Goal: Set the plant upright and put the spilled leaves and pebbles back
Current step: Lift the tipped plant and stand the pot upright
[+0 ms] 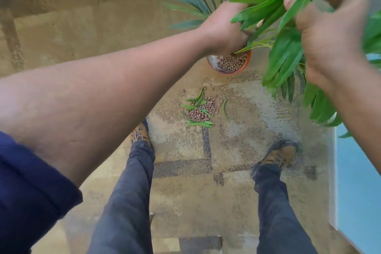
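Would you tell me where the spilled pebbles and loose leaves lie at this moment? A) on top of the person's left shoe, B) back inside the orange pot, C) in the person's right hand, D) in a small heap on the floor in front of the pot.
D: the spilled pebbles and loose leaves lie in a heap on the floor, apart from the orange pot and ahead of the shoes.

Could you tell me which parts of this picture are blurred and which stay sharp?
Head view: the right hand is smeared by motion blur; the spilled pebbles and fallen leaves on the floor look fairly sharp; wide-angle distortion enlarges the left forearm.
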`<state>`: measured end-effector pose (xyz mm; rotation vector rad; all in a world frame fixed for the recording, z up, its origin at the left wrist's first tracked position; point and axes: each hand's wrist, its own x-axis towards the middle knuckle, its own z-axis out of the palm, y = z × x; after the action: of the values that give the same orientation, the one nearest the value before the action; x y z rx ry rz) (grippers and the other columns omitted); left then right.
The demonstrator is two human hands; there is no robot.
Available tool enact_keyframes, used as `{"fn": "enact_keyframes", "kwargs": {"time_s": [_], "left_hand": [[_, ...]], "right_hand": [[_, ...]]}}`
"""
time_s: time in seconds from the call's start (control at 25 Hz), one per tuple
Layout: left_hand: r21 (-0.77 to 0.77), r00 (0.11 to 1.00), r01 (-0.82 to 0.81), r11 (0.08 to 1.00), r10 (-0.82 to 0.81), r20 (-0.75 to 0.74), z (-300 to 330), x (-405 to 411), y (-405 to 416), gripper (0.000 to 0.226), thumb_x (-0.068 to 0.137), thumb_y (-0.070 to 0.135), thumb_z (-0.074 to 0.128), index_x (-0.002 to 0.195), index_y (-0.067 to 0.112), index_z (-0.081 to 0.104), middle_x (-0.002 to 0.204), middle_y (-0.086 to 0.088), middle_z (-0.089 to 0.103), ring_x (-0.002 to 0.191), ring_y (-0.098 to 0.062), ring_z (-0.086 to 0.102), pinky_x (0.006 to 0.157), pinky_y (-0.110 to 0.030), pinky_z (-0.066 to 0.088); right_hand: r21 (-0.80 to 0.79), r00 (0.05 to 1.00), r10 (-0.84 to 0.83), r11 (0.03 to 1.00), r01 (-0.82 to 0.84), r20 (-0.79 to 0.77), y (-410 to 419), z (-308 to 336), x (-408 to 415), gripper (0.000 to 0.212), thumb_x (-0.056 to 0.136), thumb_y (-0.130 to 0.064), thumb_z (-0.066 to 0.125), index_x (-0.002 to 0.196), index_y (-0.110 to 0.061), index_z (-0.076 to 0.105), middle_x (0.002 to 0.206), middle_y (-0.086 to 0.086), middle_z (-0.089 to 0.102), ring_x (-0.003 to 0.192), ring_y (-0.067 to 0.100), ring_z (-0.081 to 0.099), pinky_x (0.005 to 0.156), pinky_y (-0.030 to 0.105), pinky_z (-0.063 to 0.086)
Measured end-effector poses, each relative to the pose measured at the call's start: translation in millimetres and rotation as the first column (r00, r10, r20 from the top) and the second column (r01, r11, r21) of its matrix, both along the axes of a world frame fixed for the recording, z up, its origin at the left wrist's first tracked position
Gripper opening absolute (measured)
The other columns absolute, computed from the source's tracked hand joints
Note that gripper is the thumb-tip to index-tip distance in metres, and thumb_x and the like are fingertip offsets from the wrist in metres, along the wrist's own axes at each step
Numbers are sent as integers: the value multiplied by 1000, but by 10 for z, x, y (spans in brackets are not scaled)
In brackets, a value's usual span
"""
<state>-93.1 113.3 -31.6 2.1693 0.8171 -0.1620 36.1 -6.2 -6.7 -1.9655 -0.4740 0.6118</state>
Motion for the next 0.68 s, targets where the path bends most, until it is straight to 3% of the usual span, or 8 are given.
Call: {"fn": "enact_keyframes", "kwargs": {"time_s": [0.12, 0.2, 0.32, 0.4, 0.48, 0.56, 0.64, 0.68], "left_hand": [[-1, 988, -118, 993, 118, 98, -121, -234, -136, 30, 96, 23, 63, 124, 15, 66, 118, 2, 70, 101, -16, 63, 89, -23, 49], [40, 976, -151, 988, 142, 168, -189, -434, -252, 17, 95, 19, 62, 110, 13, 69, 103, 2, 72, 90, -18, 65, 78, -28, 51], [88, 981, -132, 987, 118, 152, -456, -803, -455, 16, 97, 17, 60, 108, 9, 69, 99, -2, 72, 81, -17, 62, 73, -31, 53], [38, 994, -106, 994, 105, 31, -767, -1061, -606, 20, 98, 18, 58, 115, 12, 69, 105, -3, 73, 81, -16, 63, 75, -34, 57], [-110, 977, -124, 986, 103, -186, -1142, -1333, -766, 28, 100, 20, 58, 127, 14, 65, 120, -5, 71, 93, -19, 68, 83, -32, 56], [-251, 928, -168, 953, 67, -368, -1467, -1598, -953, 40, 100, 24, 62, 138, 14, 57, 135, -6, 65, 113, -23, 67, 95, -34, 53], [-302, 884, -274, 913, 116, -452, -1776, -1855, -1149, 49, 99, 27, 65, 144, 13, 53, 142, -6, 60, 125, -24, 60, 105, -37, 48], [-308, 868, -340, 889, 170, -467, -1918, -1968, -1243, 50, 99, 27, 66, 145, 14, 51, 143, -5, 59, 126, -23, 59, 106, -37, 47]], "right_hand": [[21, 993, 47, 999, -49, 105, -242, -56, -311, 29, 86, -22, 73, 110, -20, 56, 103, -7, 60, 81, -8, 58, 77, 13, 50], [8, 962, 200, 979, -205, 184, -399, -169, -505, 13, 89, -18, 69, 101, -21, 64, 94, -2, 66, 78, 5, 61, 72, 19, 53], [-181, 824, 491, 871, -457, 282, -582, -525, -754, 9, 92, -14, 67, 95, -15, 75, 89, 0, 69, 75, 13, 64, 69, 24, 54], [-332, 784, 608, 770, -545, 124, -678, -846, -864, 9, 93, -13, 69, 96, -19, 75, 89, -4, 68, 73, 7, 62, 71, 25, 53], [-432, 798, 592, 695, -575, -112, -768, -1229, -917, 15, 94, -13, 70, 95, -28, 71, 87, -13, 67, 70, -4, 59, 67, 19, 50], [-502, 814, 499, 643, -578, -298, -896, -1585, -931, 16, 95, -12, 69, 98, -28, 69, 93, -12, 69, 80, 6, 65, 72, 25, 56], [-553, 823, 413, 610, -567, -389, -1054, -1965, -956, 14, 95, -11, 69, 104, -23, 69, 99, -5, 69, 93, 17, 68, 83, 35, 58], [-572, 824, 390, 593, -566, -411, -1136, -2146, -963, 15, 96, -11, 69, 107, -21, 67, 100, -4, 68, 96, 19, 67, 83, 34, 57]]}}
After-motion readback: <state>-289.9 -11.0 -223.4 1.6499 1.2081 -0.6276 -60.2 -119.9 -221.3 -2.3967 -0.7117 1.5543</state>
